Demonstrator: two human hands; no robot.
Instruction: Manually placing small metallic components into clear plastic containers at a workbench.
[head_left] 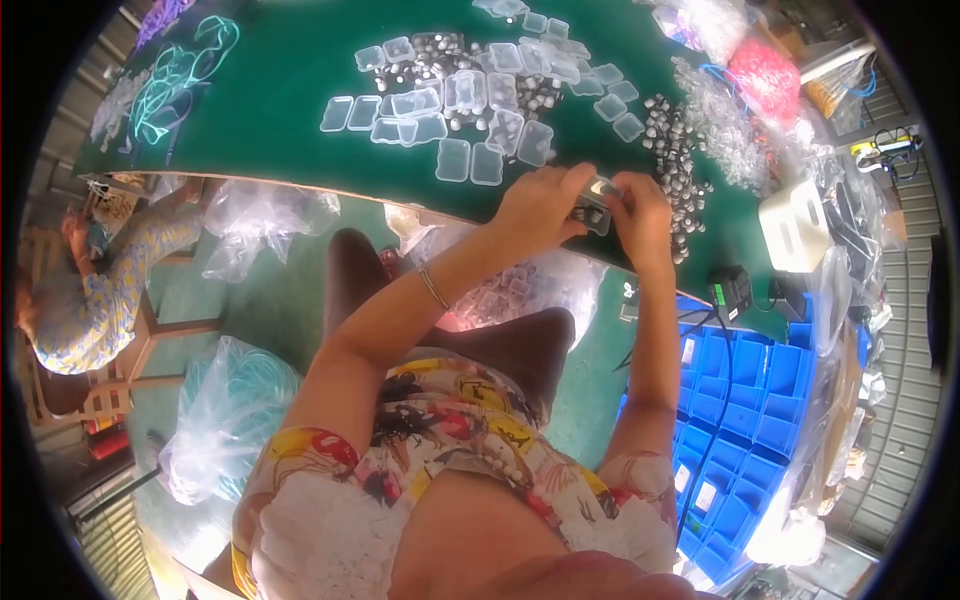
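Near the front edge of the green table (270, 110), my left hand (541, 207) and my right hand (645, 220) are closed around a small clear plastic box (596, 218). Dark pieces show inside it; my fingers cover part of it. Several similar clear boxes (453, 160) lie open on the table, beyond and to the left of my hands. Small black and white pieces (398, 72) are scattered among them. A long heap of such pieces (672, 150) lies just beyond and beside my right hand.
Clear plastic parts (722, 120), a pink bag (764, 80) and a white container (795, 226) are to the right. Blue bins (740, 390) stand below the table's right side. Teal cord (175, 90) lies far left. Another person (90, 310) sits at the left.
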